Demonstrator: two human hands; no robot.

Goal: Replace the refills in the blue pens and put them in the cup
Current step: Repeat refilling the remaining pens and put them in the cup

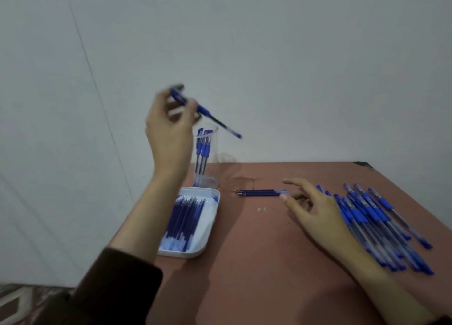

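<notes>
Spanning the frame from 3 to 7 o'clock, reddish-brown table (256, 275). Pile of blue pens (381, 224) at 4 o'clock, lying loose and overlapping, not yet done. White tray (210, 229) at 7 o'clock of centre, a row of dark blue refills inside. Left hand (168, 129) raised at 10 o'clock of centre, fingers curled, pinching a blue pen (212, 119) by its upper end; pen slants down toward 4 o'clock, blurred, just above the rim. Right hand (315, 214) low over the table at 4 o'clock, fingers loosely spread, holding nothing; thumb tip just beside the loose refills (259, 193), contact cannot be told. Clear cup (211, 151) stands beyond the tray at its 12 o'clock, near the table's far edge, several blue pens upright in it. Small pale scrap (262, 209) at 6 o'clock of the loose refills. Risks, as judged: the pen is slanted, so it may strike the rim and miss; the cup looks tall and light, so a knock could tip it off the far edge. The right hand could scatter the loose refills. No brand or writing is legible.
</notes>
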